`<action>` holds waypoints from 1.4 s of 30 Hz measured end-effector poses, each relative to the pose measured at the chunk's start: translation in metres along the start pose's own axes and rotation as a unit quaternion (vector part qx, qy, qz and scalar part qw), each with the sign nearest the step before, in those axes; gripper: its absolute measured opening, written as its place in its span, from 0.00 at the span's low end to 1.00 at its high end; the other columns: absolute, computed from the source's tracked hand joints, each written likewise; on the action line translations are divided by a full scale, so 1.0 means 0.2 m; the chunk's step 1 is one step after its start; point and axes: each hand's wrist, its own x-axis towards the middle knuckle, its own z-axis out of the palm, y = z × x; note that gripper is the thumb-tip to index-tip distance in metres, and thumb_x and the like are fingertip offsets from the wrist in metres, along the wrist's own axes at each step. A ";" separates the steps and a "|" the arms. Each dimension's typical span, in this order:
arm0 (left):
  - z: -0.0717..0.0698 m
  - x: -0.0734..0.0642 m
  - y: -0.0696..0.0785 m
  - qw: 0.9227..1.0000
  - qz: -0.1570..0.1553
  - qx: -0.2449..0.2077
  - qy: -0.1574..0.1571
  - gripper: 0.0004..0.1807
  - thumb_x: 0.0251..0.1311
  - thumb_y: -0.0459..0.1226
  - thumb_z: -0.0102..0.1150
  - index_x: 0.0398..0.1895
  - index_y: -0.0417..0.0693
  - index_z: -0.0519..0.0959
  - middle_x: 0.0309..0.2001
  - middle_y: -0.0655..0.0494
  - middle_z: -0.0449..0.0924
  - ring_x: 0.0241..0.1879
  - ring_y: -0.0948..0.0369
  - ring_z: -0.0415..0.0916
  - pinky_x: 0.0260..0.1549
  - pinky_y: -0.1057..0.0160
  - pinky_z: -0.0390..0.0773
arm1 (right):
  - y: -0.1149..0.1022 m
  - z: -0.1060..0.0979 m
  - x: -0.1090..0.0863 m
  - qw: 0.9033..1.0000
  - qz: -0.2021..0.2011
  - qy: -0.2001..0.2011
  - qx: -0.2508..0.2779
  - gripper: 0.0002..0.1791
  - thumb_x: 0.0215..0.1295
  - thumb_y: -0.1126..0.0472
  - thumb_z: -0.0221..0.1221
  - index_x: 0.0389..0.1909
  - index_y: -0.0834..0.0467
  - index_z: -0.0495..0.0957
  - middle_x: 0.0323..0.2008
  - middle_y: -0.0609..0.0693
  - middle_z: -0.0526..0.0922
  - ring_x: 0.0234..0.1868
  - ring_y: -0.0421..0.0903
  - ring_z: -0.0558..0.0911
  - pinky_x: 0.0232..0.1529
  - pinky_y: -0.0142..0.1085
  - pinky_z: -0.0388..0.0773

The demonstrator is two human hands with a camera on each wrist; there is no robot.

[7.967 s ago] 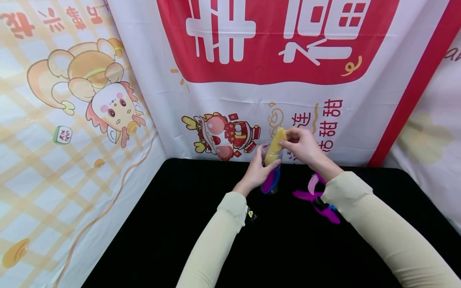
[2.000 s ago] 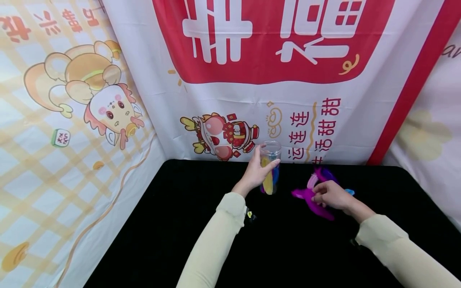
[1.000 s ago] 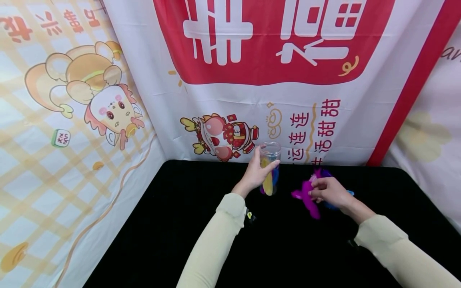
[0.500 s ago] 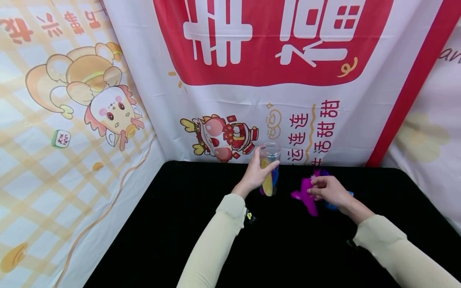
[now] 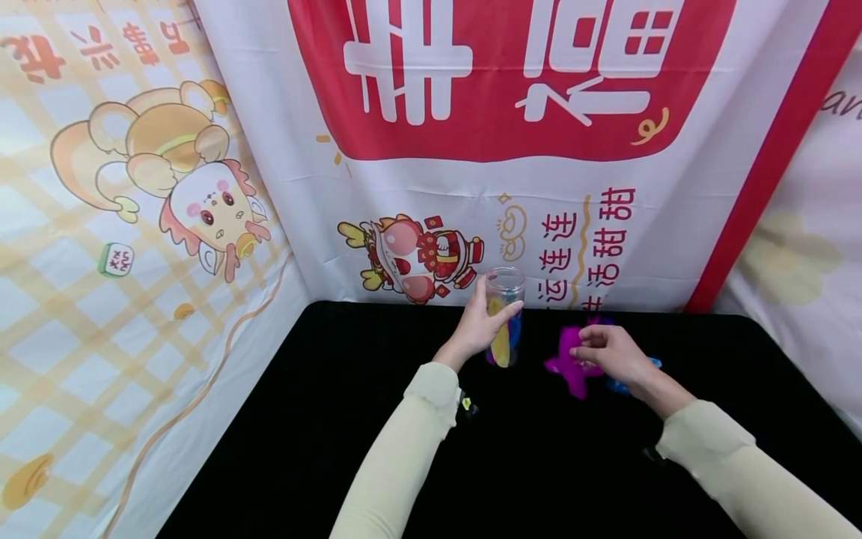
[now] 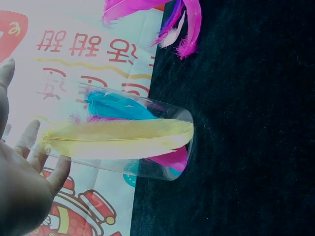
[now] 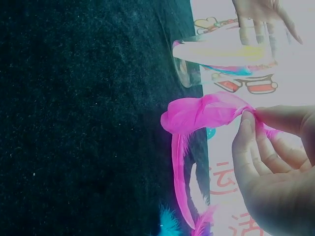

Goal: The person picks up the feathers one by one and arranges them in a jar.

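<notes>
My left hand (image 5: 477, 322) grips a tall clear cup (image 5: 509, 277) that stands upright near the back of the black table. Inside it, a yellow feather (image 6: 123, 140) leans beside a blue feather (image 6: 118, 105) and a magenta one (image 6: 172, 158). To the right, my right hand (image 5: 616, 355) pinches the thin quill end of a broad magenta feather (image 7: 197, 113) between thumb and fingertips. The feather's wide end hangs down and left, apart from the cup. Below it in the right wrist view lies a narrow curved magenta feather (image 7: 180, 182).
Loose feathers lie around my right hand, among them a pale pink feather (image 7: 198, 187) and a blue feather (image 5: 619, 387). A small dark item with a yellow mark (image 5: 468, 405) shows by my left cuff. A printed cloth wall (image 5: 404, 187) rises right behind the table (image 5: 512, 464).
Eight seconds ago my right hand held the yellow feather at the cup's mouth; now that feather is inside. My right hand has since gripped a magenta feather and shifted it slightly left and up.
</notes>
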 end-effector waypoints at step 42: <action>-0.01 0.01 -0.01 1.000 0.000 -0.005 -0.001 0.42 0.66 0.59 0.63 0.77 0.64 0.54 0.68 0.46 0.69 0.70 0.52 0.66 0.69 0.47 0.65 | -0.11 0.00 0.05 0.998 -0.042 0.036 0.015 0.14 0.73 0.58 0.63 0.38 0.66 0.74 0.31 0.51 0.87 0.30 0.48 0.85 0.34 0.39 0.82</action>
